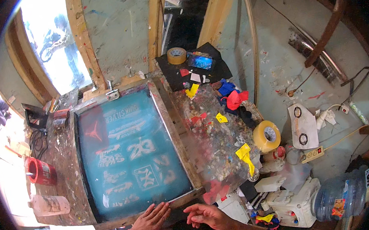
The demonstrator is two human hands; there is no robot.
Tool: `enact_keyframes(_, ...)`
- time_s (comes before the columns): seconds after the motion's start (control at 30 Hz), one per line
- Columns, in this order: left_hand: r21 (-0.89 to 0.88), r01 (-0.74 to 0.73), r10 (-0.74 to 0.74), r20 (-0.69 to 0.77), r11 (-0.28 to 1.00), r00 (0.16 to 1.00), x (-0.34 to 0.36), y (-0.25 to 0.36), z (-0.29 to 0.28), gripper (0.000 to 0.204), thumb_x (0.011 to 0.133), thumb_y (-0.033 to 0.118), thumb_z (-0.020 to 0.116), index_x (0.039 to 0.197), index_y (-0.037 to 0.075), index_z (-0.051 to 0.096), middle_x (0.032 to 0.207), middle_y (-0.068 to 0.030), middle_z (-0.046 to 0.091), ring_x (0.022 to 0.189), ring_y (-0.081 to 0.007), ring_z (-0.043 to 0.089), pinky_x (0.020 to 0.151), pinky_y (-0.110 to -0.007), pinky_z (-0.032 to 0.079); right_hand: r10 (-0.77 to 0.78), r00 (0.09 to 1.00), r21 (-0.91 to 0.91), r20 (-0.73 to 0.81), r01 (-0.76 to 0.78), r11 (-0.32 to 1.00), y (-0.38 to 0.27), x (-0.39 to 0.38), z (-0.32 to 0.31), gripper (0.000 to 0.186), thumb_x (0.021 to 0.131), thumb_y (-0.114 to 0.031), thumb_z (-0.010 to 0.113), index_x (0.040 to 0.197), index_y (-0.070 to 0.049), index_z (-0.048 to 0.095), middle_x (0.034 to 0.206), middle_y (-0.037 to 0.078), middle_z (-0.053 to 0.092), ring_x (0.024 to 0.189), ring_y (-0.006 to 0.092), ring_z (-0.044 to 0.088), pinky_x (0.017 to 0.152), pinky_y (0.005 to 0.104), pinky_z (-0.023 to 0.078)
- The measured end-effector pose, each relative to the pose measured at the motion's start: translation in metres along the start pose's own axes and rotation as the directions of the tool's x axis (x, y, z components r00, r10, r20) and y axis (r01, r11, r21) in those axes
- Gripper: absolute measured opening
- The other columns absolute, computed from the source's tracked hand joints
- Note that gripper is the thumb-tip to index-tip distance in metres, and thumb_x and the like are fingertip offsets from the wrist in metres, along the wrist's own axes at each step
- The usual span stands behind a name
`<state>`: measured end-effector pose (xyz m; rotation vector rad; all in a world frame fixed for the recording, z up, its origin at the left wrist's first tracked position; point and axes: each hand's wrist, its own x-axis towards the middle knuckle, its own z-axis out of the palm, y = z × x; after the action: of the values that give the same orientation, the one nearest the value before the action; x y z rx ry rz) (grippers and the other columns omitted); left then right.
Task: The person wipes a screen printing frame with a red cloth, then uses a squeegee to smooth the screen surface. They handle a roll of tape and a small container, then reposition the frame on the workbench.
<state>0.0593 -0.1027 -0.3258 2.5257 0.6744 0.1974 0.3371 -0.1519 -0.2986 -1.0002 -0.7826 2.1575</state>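
A screen-printing frame [176, 134] lies on the worktable, its teal mesh [121, 162] marked with pale lettering and logo shapes and a red patch at the upper left. Metal clamps [113, 93] sit along its far edge. On the near wooden edge rests my left hand [152, 222], fingers stretched out together and holding nothing. My right hand [206, 216] hovers just off the frame's near right corner, its fingers apart and loosely bent, with nothing in them.
Right of the frame, a paint-crusted surface [216, 142] bears yellow and red scraps and a clear tape roll [258, 136]. Behind are a brown tape roll [176, 55] and a lit phone [201, 62]. A red tub [42, 172] and plastic bottle [49, 204] stand left; a water jug [340, 200] lies right.
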Motion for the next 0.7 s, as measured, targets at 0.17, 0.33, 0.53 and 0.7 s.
enact_keyframes(0.17, -0.050, 0.046, -0.046, 0.003, 0.998, 0.999, 0.032, -0.060, -0.034, 0.064, 0.096, 0.040, 0.052, 0.144, -0.001, 0.038, 0.154, -0.0186, 0.032, 0.145, -0.0277, 0.027, 0.119, -0.046, 0.018, -0.110, 0.991, 0.005, -0.083, 0.110, 0.994, -0.014, 0.004, -0.020, 0.035, 0.099, -0.017, 0.056, 0.130, -0.001, 0.051, 0.100, 0.007, 0.065, 0.084, 0.0115, 0.060, 0.077, 0.0253, 0.050)
enact_keyframes(0.33, 0.199, 0.069, -0.065, -0.028, 0.978, 0.997, 0.066, -0.147, -0.031, 0.068, 0.100, 0.047, 0.039, 0.151, 0.003, 0.026, 0.158, -0.0118, 0.026, 0.145, -0.0256, 0.025, 0.121, -0.046, 0.013, -0.237, 0.937, -0.183, -0.256, 0.194, 0.964, -0.045, 0.004, -0.020, 0.030, 0.096, -0.003, 0.053, 0.125, 0.003, 0.054, 0.097, 0.015, 0.066, 0.084, 0.0188, 0.062, 0.078, 0.0315, 0.051)
enact_keyframes(0.53, 0.245, 0.085, -0.059, -0.113, 0.966, 0.992, 0.093, -0.214, -0.058, 0.070, 0.101, 0.051, 0.033, 0.152, 0.004, 0.023, 0.159, -0.0124, 0.023, 0.146, -0.0259, 0.023, 0.120, -0.047, 0.014, -0.255, 0.864, -0.216, -0.434, 0.175, 0.961, -0.024, 0.012, -0.054, 0.031, 0.088, -0.020, 0.072, 0.116, -0.012, 0.063, 0.102, 0.014, 0.066, 0.074, 0.0299, 0.063, 0.068, 0.0415, 0.054)
enact_keyframes(0.7, 0.157, 0.138, -0.089, -0.285, 0.978, 0.954, 0.097, -0.255, -0.055, 0.070, 0.101, 0.051, 0.031, 0.151, 0.003, 0.025, 0.158, -0.0144, 0.022, 0.146, -0.0260, 0.023, 0.121, -0.045, 0.015, -0.278, 0.876, -0.195, -0.393, 0.217, 0.957, -0.014, 0.003, -0.077, 0.025, 0.098, -0.011, 0.054, 0.119, 0.000, 0.058, 0.101, 0.014, 0.065, 0.081, 0.0242, 0.062, 0.076, 0.0343, 0.050)
